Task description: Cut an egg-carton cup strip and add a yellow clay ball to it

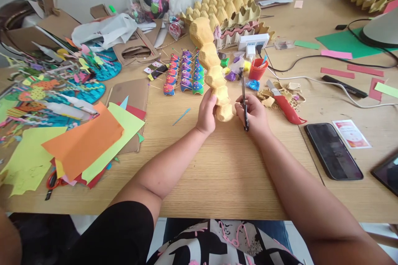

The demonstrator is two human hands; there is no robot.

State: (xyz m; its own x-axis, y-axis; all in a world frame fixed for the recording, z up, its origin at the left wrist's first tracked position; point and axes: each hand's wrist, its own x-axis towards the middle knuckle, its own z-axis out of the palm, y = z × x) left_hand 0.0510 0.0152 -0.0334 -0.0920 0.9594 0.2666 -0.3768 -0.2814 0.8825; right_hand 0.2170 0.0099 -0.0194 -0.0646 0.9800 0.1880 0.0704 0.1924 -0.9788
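My left hand [207,112] is closed round the lower part of a strip of yellow egg-carton cups [215,75], which stands upright and leans a little to the left at its top. Just right of the strip, my right hand [254,115] grips black-handled scissors [245,107] with the blades pointing up and away. The scissors and the strip are apart. Behind the strip stand painted carton caterpillars in red [171,75], purple [186,71] and blue-green [198,75].
Coloured paper [83,140] and crafts fill the left side. Egg trays [224,4] stand at the back. On the right lie carton scraps [266,97], a red-handled knife [287,107], a phone [334,151] and cables. A red cup [257,69] stands beyond my right hand.
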